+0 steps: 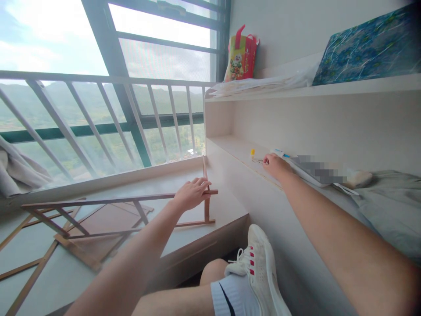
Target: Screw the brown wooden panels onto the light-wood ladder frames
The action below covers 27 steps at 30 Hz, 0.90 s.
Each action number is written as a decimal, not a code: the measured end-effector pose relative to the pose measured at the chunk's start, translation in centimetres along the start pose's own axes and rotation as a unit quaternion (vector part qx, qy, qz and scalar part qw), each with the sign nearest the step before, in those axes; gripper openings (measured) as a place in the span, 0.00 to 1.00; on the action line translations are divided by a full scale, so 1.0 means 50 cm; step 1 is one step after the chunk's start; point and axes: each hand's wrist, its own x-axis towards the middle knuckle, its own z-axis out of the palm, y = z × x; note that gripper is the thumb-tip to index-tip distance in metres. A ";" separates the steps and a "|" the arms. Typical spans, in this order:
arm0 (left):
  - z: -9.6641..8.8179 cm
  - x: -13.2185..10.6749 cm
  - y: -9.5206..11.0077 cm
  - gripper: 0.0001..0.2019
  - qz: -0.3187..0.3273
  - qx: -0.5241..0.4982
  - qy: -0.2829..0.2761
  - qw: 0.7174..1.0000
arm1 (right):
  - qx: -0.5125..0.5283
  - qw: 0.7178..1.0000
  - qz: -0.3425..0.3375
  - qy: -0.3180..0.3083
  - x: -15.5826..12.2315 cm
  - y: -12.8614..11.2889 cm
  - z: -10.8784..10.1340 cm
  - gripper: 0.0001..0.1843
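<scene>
Left hand (192, 193) on the wooden frame (131, 199), right hand (275, 164) over the shelf (226, 142).
The frame's right end sits in the left hand's loosely curled grip; the right hand is bunched beside small pieces (258, 161), whether holding any I cannot tell.

Your left arm (138, 252) reaches forward with the left hand (192, 194) palm down and its fingers curled into a grip, while your right arm (332, 224) stretches diagonally inward, the right hand (275, 166) knuckles up, its small, distant fingertips seemingly drawn together.
</scene>
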 end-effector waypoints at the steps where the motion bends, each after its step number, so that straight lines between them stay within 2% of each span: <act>1: 0.000 0.000 0.000 0.20 0.002 0.001 -0.002 1.000 | -0.002 1.000 0.004 0.000 -0.001 -0.002 -0.001 0.08; 11: -0.008 -0.001 0.003 0.21 -0.006 -0.005 -0.017 1.000 | 0.007 0.999 0.010 0.029 -0.012 -0.020 -0.013 0.08; 16: -0.010 -0.002 0.003 0.21 -0.009 -0.006 -0.016 1.000 | -0.002 0.997 -0.028 0.078 -0.026 -0.044 -0.025 0.08; 21: -0.010 -0.003 -0.002 0.20 -0.001 -0.015 -0.013 1.000 | 0.021 0.983 -0.134 0.124 -0.076 -0.142 -0.058 0.07; 24: -0.010 -0.003 -0.004 0.21 -0.005 -0.019 -0.008 1.000 | 0.108 0.967 -0.186 0.137 -0.144 -0.218 -0.062 0.05; 27: -0.009 -0.004 -0.004 0.20 -0.008 -0.017 0.000 1.000 | 0.206 0.947 -0.214 0.126 -0.229 -0.280 -0.042 0.03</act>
